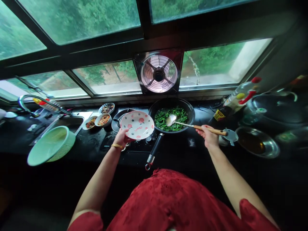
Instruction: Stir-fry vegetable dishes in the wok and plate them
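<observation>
My left hand (pixel 122 137) grips the near left rim of a white plate (pixel 138 126) with pink peach prints, its inside facing me. The plate is held over the stove, just left of a dark frying pan (pixel 192 112). In the pan lie cooked leafy greens (pixel 178 112). My right hand (pixel 209 136) is closed round the wooden handle of a metal cooking spoon (pixel 171 120). The spoon's head rests on or just above the greens; I cannot tell which. The pan's black handle (pixel 155 149) points toward me, with neither hand on it.
Left of the stove stand small bowls of chopped ingredients (pixel 104 120), a sink (pixel 69 121) and a green colander (pixel 51 146) near the counter's front edge. At right are a metal basin (pixel 258 142), bottles (pixel 240 93) and a large pot (pixel 271 106). A fan (pixel 158 73) sits behind the pan.
</observation>
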A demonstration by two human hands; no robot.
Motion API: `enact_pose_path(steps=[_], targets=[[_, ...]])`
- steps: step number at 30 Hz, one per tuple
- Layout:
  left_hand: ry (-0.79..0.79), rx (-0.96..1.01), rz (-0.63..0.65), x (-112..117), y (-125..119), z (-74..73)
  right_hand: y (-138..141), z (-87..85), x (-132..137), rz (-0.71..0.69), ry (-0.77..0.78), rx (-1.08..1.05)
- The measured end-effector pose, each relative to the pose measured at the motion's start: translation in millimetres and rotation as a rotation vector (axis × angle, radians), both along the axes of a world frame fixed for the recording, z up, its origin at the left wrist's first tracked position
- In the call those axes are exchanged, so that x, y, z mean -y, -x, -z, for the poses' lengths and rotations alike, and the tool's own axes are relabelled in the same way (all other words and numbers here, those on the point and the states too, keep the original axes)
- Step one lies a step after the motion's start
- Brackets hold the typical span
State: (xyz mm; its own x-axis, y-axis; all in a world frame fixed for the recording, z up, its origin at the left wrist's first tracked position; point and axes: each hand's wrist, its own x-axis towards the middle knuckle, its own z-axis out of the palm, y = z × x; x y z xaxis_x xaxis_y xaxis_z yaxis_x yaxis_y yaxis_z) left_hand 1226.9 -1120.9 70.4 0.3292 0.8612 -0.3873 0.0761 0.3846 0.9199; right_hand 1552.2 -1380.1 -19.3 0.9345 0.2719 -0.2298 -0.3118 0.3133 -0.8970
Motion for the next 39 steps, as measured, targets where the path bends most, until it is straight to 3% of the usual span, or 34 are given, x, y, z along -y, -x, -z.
enact_pose_path(steps=[7,12,18,22,24,26,30,33,35,39], targets=[[-0.120,-0.161,0.098,3.8,-47.5,-16.0,-6.9,-2.7,21.3,0.046,-0.112,-0.042],[-0.136,-0.244,0.156,0.6,-84.4,-12.6,-16.3,-31.6,28.9,-0.001,-0.158,0.013],[-0.113,-0.327,0.250,-0.2,-129.0,-8.9,-10.6,-74.5,12.9,-0.082,-0.158,0.133],[-0.109,-0.403,0.284,0.5,-158.0,-8.9,5.4,-84.9,4.3,-0.233,-0.107,0.359],[-0.115,-0.420,0.295,-0.9,-168.2,-10.2,9.4,-84.3,7.9,-0.306,-0.044,0.524],[-0.168,-0.445,0.317,-4.2,-174.5,-13.6,7.9,-81.6,15.7,-0.293,0.031,0.669],[-0.501,-0.650,0.417,-15.6,-180.3,-28.4,-6.4,-68.8,28.5,-0.136,0.208,0.798],[-0.781,-0.877,0.515,-22.6,-184.7,-41.6,-15.0,-51.9,26.5,-0.116,0.245,0.712],[-0.886,-0.974,0.553,-24.8,-187.8,-47.5,-16.1,-40.1,23.2,-0.137,0.211,0.589],[-0.878,-0.995,0.555,-28.4,-190.4,-49.6,-10.5,-23.3,23.3,-0.150,0.230,0.465]])
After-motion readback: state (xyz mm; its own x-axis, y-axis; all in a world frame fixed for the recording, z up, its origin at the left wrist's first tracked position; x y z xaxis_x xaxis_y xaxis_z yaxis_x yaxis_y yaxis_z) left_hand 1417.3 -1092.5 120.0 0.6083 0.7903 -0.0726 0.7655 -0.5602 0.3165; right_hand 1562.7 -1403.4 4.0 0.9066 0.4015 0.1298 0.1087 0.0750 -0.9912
